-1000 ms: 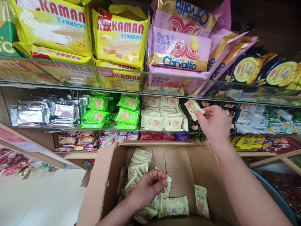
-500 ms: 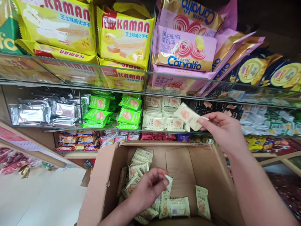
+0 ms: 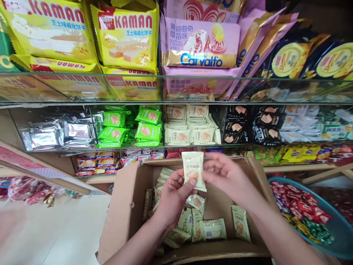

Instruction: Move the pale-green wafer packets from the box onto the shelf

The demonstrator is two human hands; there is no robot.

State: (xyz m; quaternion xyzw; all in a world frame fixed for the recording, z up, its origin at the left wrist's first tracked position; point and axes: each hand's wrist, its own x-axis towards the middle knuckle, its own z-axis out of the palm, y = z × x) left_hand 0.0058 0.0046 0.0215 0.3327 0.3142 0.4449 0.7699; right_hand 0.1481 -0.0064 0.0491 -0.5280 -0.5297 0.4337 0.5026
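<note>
My left hand [image 3: 176, 193] is closed on a cream-coloured cake packet [image 3: 193, 167], thumb across its front and fingers behind. It stands upright above the open cardboard box [image 3: 118, 213]. My right hand [image 3: 223, 175] is at the packet's right edge, its fingers blurred; whether they grip it I cannot tell. More packets of the same kind [image 3: 213, 229] lie loose inside the box, mostly on its left side, and one packet [image 3: 241, 223] rests apart at the right. Matching packets [image 3: 190, 130] sit in stacks on the shelf beyond the box.
Green packets [image 3: 114, 127] and silver packets [image 3: 46, 135] fill shelf bays to the left; black packets [image 3: 266, 121] lie to the right. A glass ledge [image 3: 138, 86] fronts the upper shelf of yellow wafer bags [image 3: 125, 36]. A blue basin [image 3: 335, 224] of wrapped sweets stands right of the box.
My right hand has come down and left from the shelf front, where it held a packet. My left hand has risen out of the box and now holds a packet. The view has shifted.
</note>
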